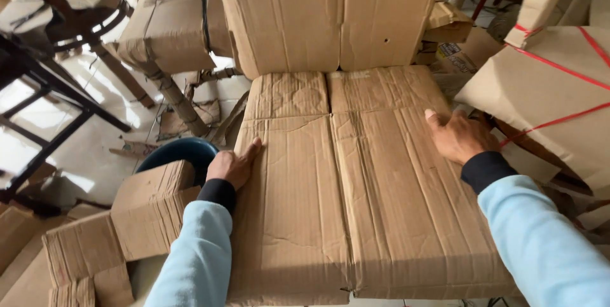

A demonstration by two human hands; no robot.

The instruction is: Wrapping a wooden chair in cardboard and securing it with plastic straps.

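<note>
- Neither hand grips anything: both lie open and flat against the cardboard-wrapped seat (356, 192), pressing its top rather than closing on it.
- Left hand (233, 166) rests on the seat's left edge, fingers stretched forward along the rim, sleeve light blue with a dark cuff.
- Right hand (459, 135) sits on the seat's right edge, thumb on the top face, fingers curled over the side and partly hidden.
- Upright behind the seat stands the cardboard-wrapped backrest (330, 11), meeting it along the rear fold.
- Just left of the seat, touching or nearly touching the left wrist, is a dark blue round tub (178, 153), with folded cardboard pieces (136, 218) stacked in front of it.
- Left and behind the seat stands another wrapped chair (171, 27), its wrapped leg slanting down towards the tub.
- Close on the seat's right, crowding the right hand, leans a wrapped bundle tied with red string (546, 91).
- Far left of the seat are dark bare chair frames (38, 103) on a pale floor.
</note>
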